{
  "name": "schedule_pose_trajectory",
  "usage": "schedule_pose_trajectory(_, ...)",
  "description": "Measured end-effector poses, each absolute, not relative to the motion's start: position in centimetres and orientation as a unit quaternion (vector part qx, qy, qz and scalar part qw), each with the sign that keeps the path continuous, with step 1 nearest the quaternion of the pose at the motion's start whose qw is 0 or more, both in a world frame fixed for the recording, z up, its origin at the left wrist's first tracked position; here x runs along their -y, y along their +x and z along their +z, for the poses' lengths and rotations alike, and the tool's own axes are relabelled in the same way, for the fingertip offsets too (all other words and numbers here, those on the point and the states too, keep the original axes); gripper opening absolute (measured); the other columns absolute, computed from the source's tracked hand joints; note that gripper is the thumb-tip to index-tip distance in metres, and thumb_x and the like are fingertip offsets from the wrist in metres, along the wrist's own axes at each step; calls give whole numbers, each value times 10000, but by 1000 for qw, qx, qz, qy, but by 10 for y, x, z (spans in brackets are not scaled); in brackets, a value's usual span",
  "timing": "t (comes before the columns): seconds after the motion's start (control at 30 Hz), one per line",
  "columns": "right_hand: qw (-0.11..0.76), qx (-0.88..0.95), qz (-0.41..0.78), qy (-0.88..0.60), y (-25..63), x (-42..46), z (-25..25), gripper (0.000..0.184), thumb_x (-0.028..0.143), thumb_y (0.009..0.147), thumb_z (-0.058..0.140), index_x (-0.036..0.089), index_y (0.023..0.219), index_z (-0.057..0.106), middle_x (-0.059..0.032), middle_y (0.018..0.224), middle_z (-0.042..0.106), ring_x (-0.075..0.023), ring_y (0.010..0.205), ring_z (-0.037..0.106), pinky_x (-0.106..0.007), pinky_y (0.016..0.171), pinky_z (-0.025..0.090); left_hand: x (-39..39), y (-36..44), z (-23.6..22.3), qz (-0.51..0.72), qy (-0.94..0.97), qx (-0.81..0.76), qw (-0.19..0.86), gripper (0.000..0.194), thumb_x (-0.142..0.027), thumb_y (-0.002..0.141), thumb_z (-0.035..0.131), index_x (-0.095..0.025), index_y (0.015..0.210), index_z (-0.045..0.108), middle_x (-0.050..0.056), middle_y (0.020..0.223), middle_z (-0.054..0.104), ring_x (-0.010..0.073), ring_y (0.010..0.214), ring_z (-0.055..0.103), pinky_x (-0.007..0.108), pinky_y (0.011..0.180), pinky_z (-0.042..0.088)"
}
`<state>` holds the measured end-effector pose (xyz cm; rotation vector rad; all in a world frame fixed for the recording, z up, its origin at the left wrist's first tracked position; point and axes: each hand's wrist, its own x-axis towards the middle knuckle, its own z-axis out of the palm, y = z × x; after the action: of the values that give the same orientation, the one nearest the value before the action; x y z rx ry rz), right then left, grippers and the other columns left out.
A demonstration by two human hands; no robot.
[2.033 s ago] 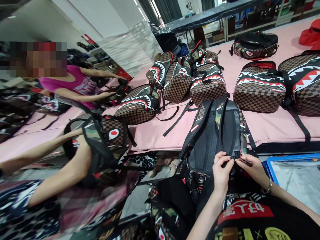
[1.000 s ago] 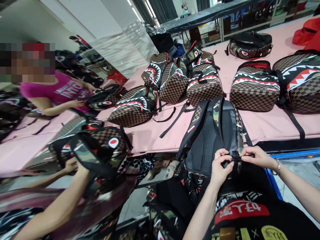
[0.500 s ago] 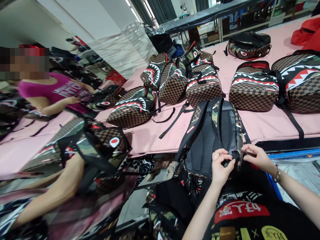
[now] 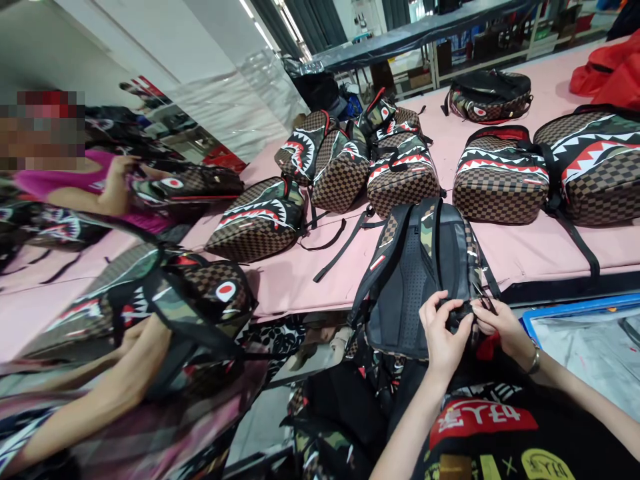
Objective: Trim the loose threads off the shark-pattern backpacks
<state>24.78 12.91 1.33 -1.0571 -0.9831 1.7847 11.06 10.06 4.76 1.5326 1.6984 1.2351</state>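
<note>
A backpack (image 4: pixel 407 273) with a dark padded back panel, checkered trim and camouflage strap parts leans at the pink table's front edge, right before me. My left hand (image 4: pixel 447 330) is closed at its lower right side, pinching a small black strap piece (image 4: pixel 456 316). Just right of it, my right hand (image 4: pixel 504 328) is closed too. Slim dark scissors (image 4: pixel 484 293) stick up from its fingers, their blades pointing away from me. The right fingertips meet the black piece beside the left fingers. What exactly lies between the fingertips is partly hidden.
Several checkered shark-mouth backpacks (image 4: pixel 399 183) stand across the pink table (image 4: pixel 280 287). On my left a co-worker's arm (image 4: pixel 125 370) reaches into another backpack (image 4: pixel 200 300); farther back a person in a pink shirt (image 4: pixel 95 180) handles one. A blue-rimmed bin (image 4: pixel 575 308) is at right.
My right hand has come in closer to my left, and the scissors have swung to point upward. The pink-shirted person has raised an arm and turned their backpack.
</note>
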Motion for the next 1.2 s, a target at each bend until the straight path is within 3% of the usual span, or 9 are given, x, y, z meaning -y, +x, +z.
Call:
schedule_pose_trajectory(0.1,423,295,782,-349,245,-126,7,346,411,749,648,135,849,465,97,489,205,-15,403,149,-173,397,129,-105,109,51,420,631,-612,226,161,-306,728,638,-262,876,682,51,1191,494,227,1146,388,408,988,316)
schedule_pose_trajectory(0.27,458,236,783,-349,240,-120,-3,363,372,731,677,145,866,428,101,500,213,-17,413,169,-173,409,137,-113,111,46,424,653,-592,207,24,-242,692,658,-226,703,673,50,1047,577,230,1086,411,424,948,343)
schedule_pose_trajectory(0.53,464,280,720,-433,238,-120,-9,415,452,705,673,129,869,471,96,503,237,-17,415,179,-174,403,136,-114,123,24,466,600,-615,214,78,-183,663,655,-198,597,618,44,961,609,231,1076,412,424,944,337)
schedule_pose_trajectory(0.6,451,330,681,-473,242,-121,-9,411,472,717,651,120,867,501,75,520,302,-26,427,233,-177,404,170,-114,123,22,463,599,-618,212,69,-184,667,654,-198,607,624,43,969,604,227,1078,410,419,948,340)
schedule_pose_trajectory(0.67,451,383,623,-512,248,-122,-8,406,470,719,642,123,893,523,15,641,463,-59,516,399,-186,448,296,-114,123,21,462,601,-618,209,61,-191,678,650,-199,620,633,43,979,597,221,1076,411,419,948,344)
schedule_pose_trajectory(0.77,453,456,547,-536,259,-119,-4,377,468,766,583,153,964,521,-56,941,568,-144,824,552,-240,689,446,-113,125,19,469,604,-616,190,54,-197,694,644,-202,641,645,38,989,585,213,1077,410,419,948,348)
schedule_pose_trajectory(0.83,433,515,492,-552,267,-115,2,333,460,821,512,173,989,515,-43,932,580,-151,843,564,-256,740,448,-112,126,18,472,609,-613,172,51,-196,701,643,-206,652,649,32,990,580,207,1079,406,415,947,349)
schedule_pose_trajectory(0.97,375,649,329,-575,282,-108,17,249,390,874,457,189,1007,524,-12,814,598,-118,663,558,-230,604,432,-111,128,18,470,621,-611,142,56,-183,706,646,-208,656,649,28,990,572,204,1079,401,411,940,352)
schedule_pose_trajectory(1.2,297,808,137,-491,305,-105,19,168,293,889,470,215,1002,566,12,889,644,-120,771,609,-219,631,430,-109,130,18,471,640,-600,94,66,-151,719,635,-196,670,636,36,998,559,213,1082,409,417,925,358)
